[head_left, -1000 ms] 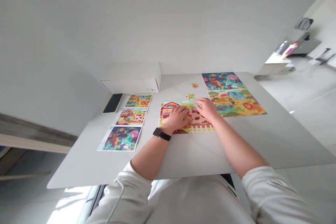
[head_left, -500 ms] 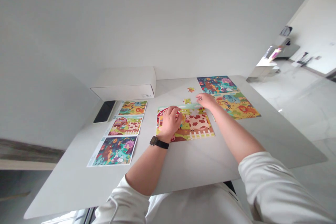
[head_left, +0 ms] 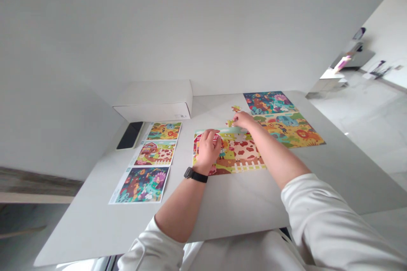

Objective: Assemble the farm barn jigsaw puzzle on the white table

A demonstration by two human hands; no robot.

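A farm jigsaw puzzle [head_left: 246, 149] with a spotted cow, a red barn and a white fence lies in front of me. My left hand [head_left: 209, 149] rests on its left part, fingers apart and bent, covering some of the barn side. Just above the puzzle's top edge is a loose yellow-green puzzle piece [head_left: 229, 123]. The fingertips of my right hand [head_left: 243, 119] are pinched at this piece's right edge. Another loose piece, yellow and orange [head_left: 235, 109], lies a little farther back on the table.
On the right lie a dark forest puzzle [head_left: 270, 101] and a safari puzzle [head_left: 292, 129]. A sheet with three small pictures [head_left: 152, 152] is at the left, beside a phone [head_left: 129, 135]. A white box [head_left: 152, 101] stands by the wall on the grey table [head_left: 235, 207].
My right hand has moved left, from beside the yellow-green piece to its edge, with the fingers now at it. My left hand stays on the puzzle. The view has shifted slightly.
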